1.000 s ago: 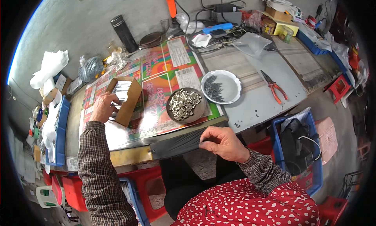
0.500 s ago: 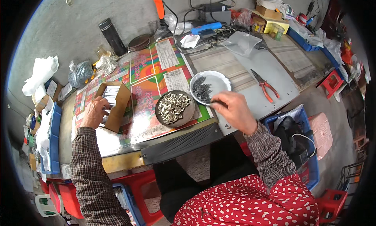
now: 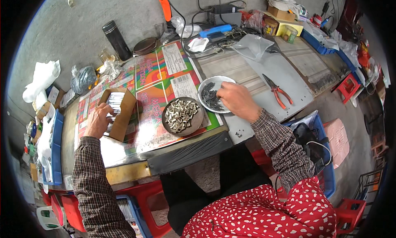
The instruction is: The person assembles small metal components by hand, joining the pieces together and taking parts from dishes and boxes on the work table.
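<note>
My left hand (image 3: 98,120) is at the near left edge of the open cardboard box (image 3: 124,119), its fingers partly curled by the white strips (image 3: 116,100) inside, though I can't tell whether they grip one. My right hand (image 3: 240,101) reaches over the rim of the white bowl (image 3: 225,78), fingertips bunched together at the dark pieces (image 3: 209,98) in it, and whether I've pinched any is hidden. Between box and bowl sits the round dish (image 3: 197,121) of small metal pieces (image 3: 180,115).

White glare on printed sheet (image 3: 146,87), lower left; fisheye curves edges; corners black.
</note>
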Demonstrator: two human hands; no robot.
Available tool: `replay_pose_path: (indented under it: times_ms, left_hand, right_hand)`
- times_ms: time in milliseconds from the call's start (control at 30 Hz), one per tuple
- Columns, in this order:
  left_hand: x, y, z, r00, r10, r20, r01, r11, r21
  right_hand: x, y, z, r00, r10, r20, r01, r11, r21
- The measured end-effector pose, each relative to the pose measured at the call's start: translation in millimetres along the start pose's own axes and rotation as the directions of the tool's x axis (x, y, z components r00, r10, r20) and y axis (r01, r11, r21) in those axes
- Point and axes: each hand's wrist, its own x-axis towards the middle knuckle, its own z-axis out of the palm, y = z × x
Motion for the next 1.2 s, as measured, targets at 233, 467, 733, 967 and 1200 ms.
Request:
replay_pose_path:
  times_ms: [233,467,733,967,1200]
  left_hand:
    - [3,-2,0,1.000,-0.002,0.014,0.002,1.000,-0.020]
    - [6,-7,9,0.997,0.062,-0.035,-0.063,0.998,-0.030]
    - [0,-9,8,0.999,0.046,0.002,-0.046,0.999,0.009]
    - [-1,-2,5,1.000,0.028,0.000,-0.028,0.998,0.052]
    - [-5,-3,7,1.000,-0.023,-0.020,0.023,1.000,-0.005]
  right_hand:
    - [8,6,2,0.991,-0.116,0.061,0.120,0.991,-0.057]
    - [6,9,-6,0.983,-0.092,0.159,0.098,0.995,-0.031]
    - [-8,-6,-15,0.991,0.131,0.038,-0.135,0.979,0.156]
    - [-16,-22,-25,0.980,0.198,-0.005,-0.178,0.889,0.422]
    - [-26,-34,-33,0.962,0.267,0.052,-0.239,0.744,0.624]
